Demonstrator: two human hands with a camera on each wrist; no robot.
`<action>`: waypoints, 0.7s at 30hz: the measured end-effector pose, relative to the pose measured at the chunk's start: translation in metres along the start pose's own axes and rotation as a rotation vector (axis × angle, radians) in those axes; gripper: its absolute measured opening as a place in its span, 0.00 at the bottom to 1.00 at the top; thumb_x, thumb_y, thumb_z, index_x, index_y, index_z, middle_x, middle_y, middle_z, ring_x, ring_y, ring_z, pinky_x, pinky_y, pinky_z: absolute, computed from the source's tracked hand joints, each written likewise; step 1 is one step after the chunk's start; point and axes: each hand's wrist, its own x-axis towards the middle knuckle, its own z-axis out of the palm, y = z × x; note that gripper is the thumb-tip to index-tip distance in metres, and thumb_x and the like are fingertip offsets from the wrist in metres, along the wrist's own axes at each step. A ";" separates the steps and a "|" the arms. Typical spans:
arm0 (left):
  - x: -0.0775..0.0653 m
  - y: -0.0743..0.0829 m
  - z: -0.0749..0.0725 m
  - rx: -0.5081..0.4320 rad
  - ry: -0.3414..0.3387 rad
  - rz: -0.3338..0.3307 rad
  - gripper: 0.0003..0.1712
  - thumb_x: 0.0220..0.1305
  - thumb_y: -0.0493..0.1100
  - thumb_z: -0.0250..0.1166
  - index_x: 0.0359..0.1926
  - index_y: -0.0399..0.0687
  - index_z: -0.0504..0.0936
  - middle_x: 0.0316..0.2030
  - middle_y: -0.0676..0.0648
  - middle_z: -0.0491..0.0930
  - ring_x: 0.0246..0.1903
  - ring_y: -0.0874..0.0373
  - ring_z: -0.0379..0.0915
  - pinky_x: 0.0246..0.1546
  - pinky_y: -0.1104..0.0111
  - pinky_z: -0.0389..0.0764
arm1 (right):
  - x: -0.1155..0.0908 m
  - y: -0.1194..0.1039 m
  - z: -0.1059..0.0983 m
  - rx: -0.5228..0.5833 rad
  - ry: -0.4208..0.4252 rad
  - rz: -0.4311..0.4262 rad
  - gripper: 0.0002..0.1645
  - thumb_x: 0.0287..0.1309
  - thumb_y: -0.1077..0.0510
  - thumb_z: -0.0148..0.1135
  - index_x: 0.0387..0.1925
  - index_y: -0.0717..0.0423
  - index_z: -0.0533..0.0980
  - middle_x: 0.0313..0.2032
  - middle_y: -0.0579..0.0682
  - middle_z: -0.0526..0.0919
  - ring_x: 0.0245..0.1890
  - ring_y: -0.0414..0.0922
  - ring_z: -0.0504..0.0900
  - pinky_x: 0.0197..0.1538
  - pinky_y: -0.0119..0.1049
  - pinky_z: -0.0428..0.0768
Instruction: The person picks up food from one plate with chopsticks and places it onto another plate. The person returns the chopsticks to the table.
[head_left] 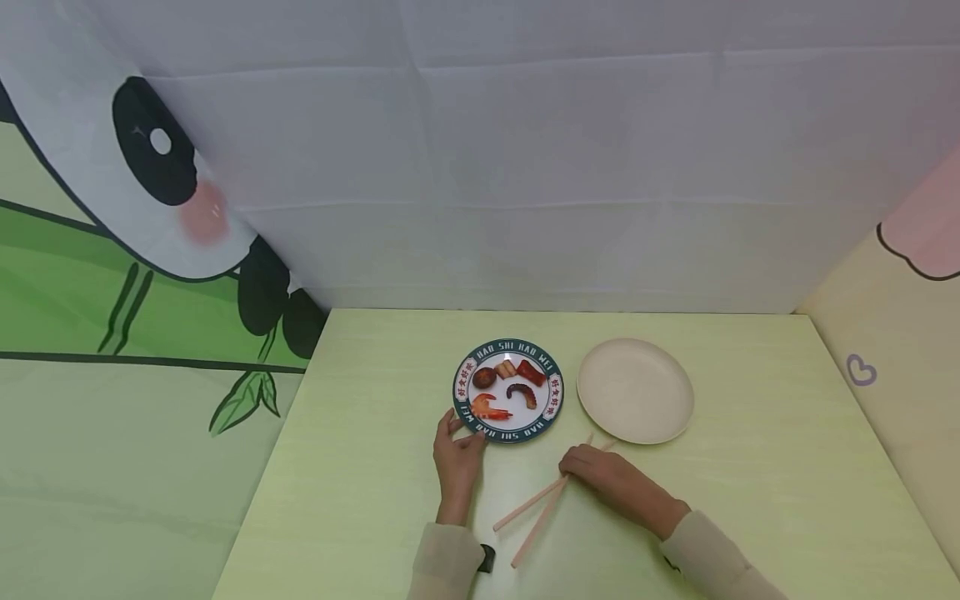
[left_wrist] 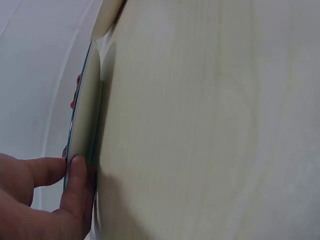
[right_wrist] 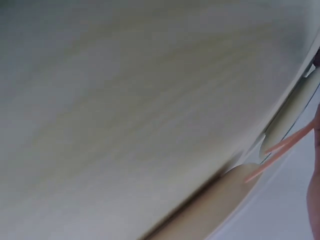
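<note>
My left hand (head_left: 459, 467) pinches the near-left rim of a round plate (head_left: 557, 371) with a dark teal patterned border. In the left wrist view, the thumb and fingers meet around the edge of this plate (left_wrist: 86, 110). On it lie several small food pieces, among them an orange shrimp (head_left: 490, 407) and a curled brown piece (head_left: 522, 395). A pair of pinkish chopsticks (head_left: 540, 525) is held in my right hand (head_left: 618, 483), crossing near the fingers. The tips of these chopsticks (right_wrist: 280, 152) reach toward the plates in the right wrist view; most of that hand is cut off.
To the right of the patterned plate stands a plain cream plate (head_left: 636, 390), just beyond my right hand. Both plates are on a pale yellow-green table (head_left: 337, 483). A white cloth wall (head_left: 525, 167) rises behind it, with printed side walls left and right.
</note>
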 end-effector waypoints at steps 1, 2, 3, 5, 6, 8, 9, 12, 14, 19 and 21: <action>0.000 0.000 0.000 0.002 0.001 0.000 0.38 0.61 0.26 0.69 0.73 0.31 0.69 0.56 0.32 0.80 0.39 0.44 0.87 0.37 0.66 0.92 | -0.001 0.000 0.000 -0.003 0.014 0.005 0.15 0.64 0.68 0.66 0.50 0.53 0.79 0.48 0.41 0.81 0.48 0.38 0.80 0.52 0.30 0.88; 0.000 0.000 0.000 0.003 0.001 0.002 0.38 0.61 0.26 0.69 0.73 0.30 0.69 0.56 0.32 0.80 0.39 0.44 0.87 0.37 0.66 0.92 | -0.001 -0.001 0.000 -0.003 0.030 0.011 0.15 0.64 0.68 0.67 0.50 0.53 0.79 0.48 0.42 0.82 0.48 0.39 0.80 0.52 0.31 0.89; -0.001 0.001 -0.001 0.001 0.001 0.006 0.38 0.61 0.26 0.69 0.72 0.30 0.69 0.56 0.31 0.80 0.38 0.44 0.87 0.36 0.66 0.92 | -0.001 -0.002 -0.001 -0.005 0.046 0.014 0.15 0.63 0.68 0.67 0.50 0.54 0.80 0.48 0.42 0.82 0.48 0.40 0.81 0.52 0.32 0.89; -0.001 0.001 -0.001 -0.001 0.001 0.012 0.38 0.61 0.26 0.69 0.72 0.30 0.69 0.56 0.31 0.80 0.38 0.44 0.87 0.36 0.65 0.93 | -0.002 -0.003 -0.002 0.003 0.080 0.022 0.14 0.63 0.68 0.68 0.49 0.54 0.80 0.48 0.42 0.83 0.49 0.41 0.82 0.53 0.34 0.90; -0.001 0.001 -0.001 -0.001 0.000 0.008 0.38 0.61 0.26 0.69 0.73 0.30 0.69 0.56 0.31 0.80 0.38 0.45 0.86 0.36 0.66 0.92 | -0.002 -0.003 -0.002 0.011 0.095 0.027 0.13 0.64 0.67 0.68 0.49 0.54 0.80 0.47 0.42 0.84 0.49 0.41 0.83 0.53 0.34 0.90; -0.001 0.002 -0.001 -0.004 -0.002 0.005 0.39 0.61 0.26 0.70 0.73 0.30 0.69 0.56 0.31 0.80 0.38 0.45 0.86 0.36 0.66 0.93 | -0.002 -0.004 -0.004 0.032 0.123 0.032 0.09 0.68 0.65 0.66 0.48 0.54 0.81 0.47 0.42 0.84 0.48 0.41 0.83 0.53 0.33 0.89; -0.002 0.002 -0.001 -0.007 -0.003 0.006 0.39 0.61 0.26 0.69 0.73 0.30 0.68 0.56 0.31 0.80 0.38 0.45 0.86 0.37 0.65 0.93 | -0.003 -0.005 -0.004 0.041 0.134 0.035 0.06 0.72 0.63 0.64 0.48 0.54 0.81 0.46 0.42 0.84 0.48 0.40 0.83 0.54 0.32 0.89; -0.002 0.003 -0.001 -0.013 -0.003 -0.005 0.39 0.61 0.26 0.69 0.73 0.31 0.68 0.57 0.32 0.79 0.39 0.45 0.86 0.37 0.65 0.93 | -0.003 -0.005 -0.005 0.066 0.157 0.046 0.13 0.82 0.53 0.51 0.47 0.53 0.81 0.46 0.40 0.84 0.47 0.40 0.83 0.56 0.27 0.86; -0.002 0.003 -0.001 -0.013 -0.003 -0.009 0.39 0.61 0.26 0.69 0.73 0.31 0.68 0.57 0.32 0.79 0.39 0.45 0.86 0.37 0.65 0.93 | -0.004 -0.005 -0.005 0.084 0.167 0.054 0.21 0.83 0.49 0.44 0.47 0.53 0.81 0.45 0.40 0.84 0.47 0.39 0.83 0.58 0.23 0.84; -0.001 0.003 -0.001 -0.005 0.000 -0.007 0.39 0.61 0.26 0.70 0.73 0.30 0.68 0.56 0.32 0.80 0.38 0.44 0.86 0.38 0.63 0.94 | -0.005 -0.006 -0.005 0.105 0.196 0.075 0.08 0.73 0.61 0.64 0.50 0.55 0.83 0.47 0.42 0.86 0.47 0.41 0.85 0.60 0.20 0.82; -0.001 0.002 -0.001 -0.003 0.001 -0.008 0.40 0.61 0.26 0.70 0.73 0.30 0.68 0.56 0.31 0.80 0.39 0.44 0.87 0.40 0.61 0.94 | -0.005 -0.007 -0.005 0.106 0.206 0.085 0.16 0.61 0.68 0.71 0.51 0.55 0.84 0.47 0.42 0.87 0.47 0.41 0.85 0.61 0.20 0.82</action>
